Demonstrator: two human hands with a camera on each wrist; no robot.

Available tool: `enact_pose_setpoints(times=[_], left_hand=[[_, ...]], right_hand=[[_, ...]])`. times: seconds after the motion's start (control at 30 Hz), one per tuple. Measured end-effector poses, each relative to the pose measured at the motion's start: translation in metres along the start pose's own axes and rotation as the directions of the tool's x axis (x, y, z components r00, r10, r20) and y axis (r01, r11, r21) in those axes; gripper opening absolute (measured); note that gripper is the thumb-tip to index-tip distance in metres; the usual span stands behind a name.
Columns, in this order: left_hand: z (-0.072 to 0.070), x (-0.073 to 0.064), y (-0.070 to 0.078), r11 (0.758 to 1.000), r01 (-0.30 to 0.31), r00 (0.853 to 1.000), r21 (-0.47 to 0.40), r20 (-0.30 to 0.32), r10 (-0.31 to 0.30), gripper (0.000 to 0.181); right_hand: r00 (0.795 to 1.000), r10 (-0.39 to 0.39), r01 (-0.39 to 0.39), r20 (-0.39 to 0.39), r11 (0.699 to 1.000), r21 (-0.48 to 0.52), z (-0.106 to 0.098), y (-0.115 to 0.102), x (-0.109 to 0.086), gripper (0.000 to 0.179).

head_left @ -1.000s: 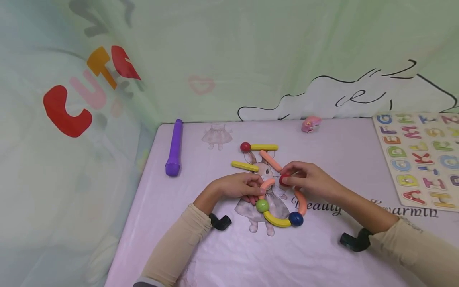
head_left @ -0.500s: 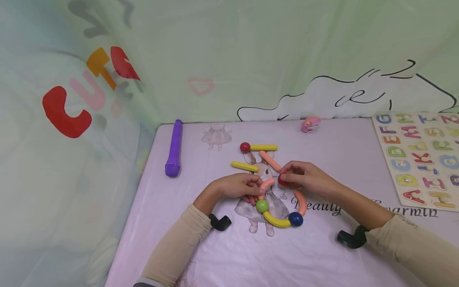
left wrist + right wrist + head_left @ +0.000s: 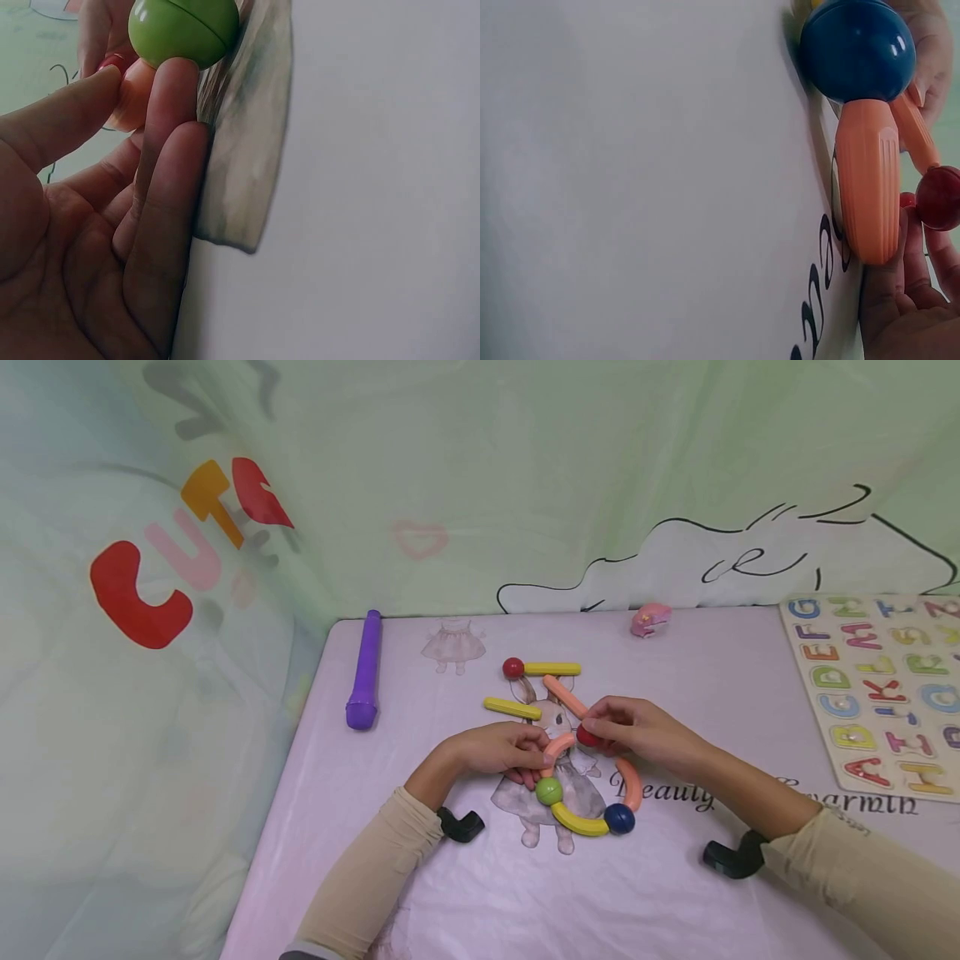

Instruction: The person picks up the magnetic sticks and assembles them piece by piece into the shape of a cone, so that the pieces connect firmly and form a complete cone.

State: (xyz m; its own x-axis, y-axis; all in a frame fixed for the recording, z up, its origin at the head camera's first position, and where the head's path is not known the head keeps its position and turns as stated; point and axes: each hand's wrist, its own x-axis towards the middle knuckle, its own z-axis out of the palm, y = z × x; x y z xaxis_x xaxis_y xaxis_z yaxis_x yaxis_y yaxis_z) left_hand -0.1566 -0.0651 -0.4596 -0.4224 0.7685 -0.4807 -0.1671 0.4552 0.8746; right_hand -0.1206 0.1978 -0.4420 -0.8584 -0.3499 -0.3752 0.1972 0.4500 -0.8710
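Observation:
My left hand pinches a curved orange stick between thumb and fingers. That stick joins a green ball, then a curved yellow stick, a blue ball and another curved orange stick, forming an open ring. In my right hand a red ball is held between thumb and fingertips, right at the free end of the left orange stick. The right wrist view shows the red ball at that stick's tip, with the blue ball nearer the camera.
Beyond the hands lie a straight orange stick, a yellow stick, and a red ball joined to a yellow stick. A purple toy microphone is at left, a small pink toy at back, an alphabet board at right.
My right hand has moved left with the red ball, away from the right orange stick and up to the end of the left one. My left hand has stayed in place.

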Motion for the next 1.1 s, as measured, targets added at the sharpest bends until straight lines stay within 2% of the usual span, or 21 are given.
enact_pose_setpoints(times=[1.1], left_hand=[[-0.0001, 0.0002, -0.0008, 1.000, -0.008, 1.000, -0.011, 0.006, 0.008, 0.014]], right_hand=[[1.000, 0.008, -0.008, 0.003, 1.000, 0.012, -0.0006, 0.0012, 0.0013, 0.044]])
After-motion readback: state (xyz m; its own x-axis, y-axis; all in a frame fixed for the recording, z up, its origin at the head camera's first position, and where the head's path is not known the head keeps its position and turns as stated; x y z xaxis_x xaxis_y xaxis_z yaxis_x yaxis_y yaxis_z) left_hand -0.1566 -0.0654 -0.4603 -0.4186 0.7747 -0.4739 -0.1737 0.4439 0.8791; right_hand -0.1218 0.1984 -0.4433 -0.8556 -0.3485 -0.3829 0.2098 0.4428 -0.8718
